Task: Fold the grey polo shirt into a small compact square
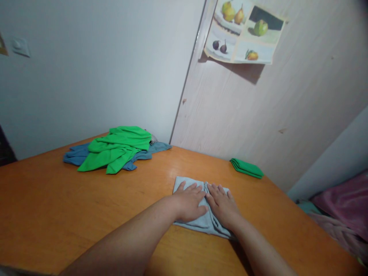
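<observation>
Cloth under the hands: a pale blue cloth (188,183), folded to a rough rectangle, lies flat on the near middle of the orange wooden table (57,214), with a bunched ridge of folds running down its centre between the two hands
Left hand (188,203): laid palm down on the left half of the pale blue cloth, fingers stretched out flat and together, thumb out to the side; it presses, grasping nothing
Right hand (222,205): palm down on the right half, fingers flat and pointing away, its inner edge just beside the left hand; also flat and clasping nothing
Folded green cloth (246,168): a small neat stack near the table's far right edge, well apart from the hands
Loose pile: a crumpled green cloth (117,147) on top of a blue cloth (75,154), at the far left of the table against the wall
Wall: a fruit picture (244,30) hangs on the pale wood panel above
</observation>
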Demonstrator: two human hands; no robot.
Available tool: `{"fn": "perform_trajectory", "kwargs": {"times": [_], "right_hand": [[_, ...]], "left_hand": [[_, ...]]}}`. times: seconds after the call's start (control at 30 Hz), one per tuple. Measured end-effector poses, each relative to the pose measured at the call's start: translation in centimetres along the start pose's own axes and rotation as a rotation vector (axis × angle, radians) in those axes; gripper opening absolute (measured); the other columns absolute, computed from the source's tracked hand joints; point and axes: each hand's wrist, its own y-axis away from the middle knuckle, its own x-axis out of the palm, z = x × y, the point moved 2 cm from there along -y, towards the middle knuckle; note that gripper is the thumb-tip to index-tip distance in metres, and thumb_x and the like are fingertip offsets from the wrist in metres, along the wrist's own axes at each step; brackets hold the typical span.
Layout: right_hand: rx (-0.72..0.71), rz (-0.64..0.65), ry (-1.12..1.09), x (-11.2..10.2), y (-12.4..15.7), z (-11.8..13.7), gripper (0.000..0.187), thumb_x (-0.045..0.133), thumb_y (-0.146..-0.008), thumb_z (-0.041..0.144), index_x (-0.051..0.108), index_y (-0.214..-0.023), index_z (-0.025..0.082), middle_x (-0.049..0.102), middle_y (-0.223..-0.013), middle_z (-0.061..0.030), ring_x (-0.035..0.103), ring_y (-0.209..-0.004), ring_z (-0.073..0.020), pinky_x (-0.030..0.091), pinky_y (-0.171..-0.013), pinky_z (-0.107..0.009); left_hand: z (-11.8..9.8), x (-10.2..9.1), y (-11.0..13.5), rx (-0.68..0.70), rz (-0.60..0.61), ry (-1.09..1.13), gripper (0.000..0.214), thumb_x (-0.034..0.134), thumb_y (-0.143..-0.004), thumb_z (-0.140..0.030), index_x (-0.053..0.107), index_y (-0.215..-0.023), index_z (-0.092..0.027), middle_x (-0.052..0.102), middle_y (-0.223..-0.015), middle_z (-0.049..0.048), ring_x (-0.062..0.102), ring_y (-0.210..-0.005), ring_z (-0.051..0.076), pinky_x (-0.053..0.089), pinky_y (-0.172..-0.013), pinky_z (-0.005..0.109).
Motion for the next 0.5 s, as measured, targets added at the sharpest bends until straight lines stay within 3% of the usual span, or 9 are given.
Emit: {"fn": "perform_trajectory", "kwargs": {"times": [0.5], "right_hand": [[0.06,0.084,0.098,0.0,0.02,0.56,0.063,0.021,-0.099,0.054,0.022,-0.156,0.026,0.019,-0.163,-0.0049,0.013,-0.15,-0.03,0.008,-0.117,-0.06]], "left_hand": [[-0.29,0.04,0.21,-0.027,-0.007,-0.015,0.071,0.027,-0.097,-0.055,0.023,-0.155,-0.014,0.017,-0.162,0.0118,0.009,-0.151,0.026,0.002,-0.119,0.058]]}}
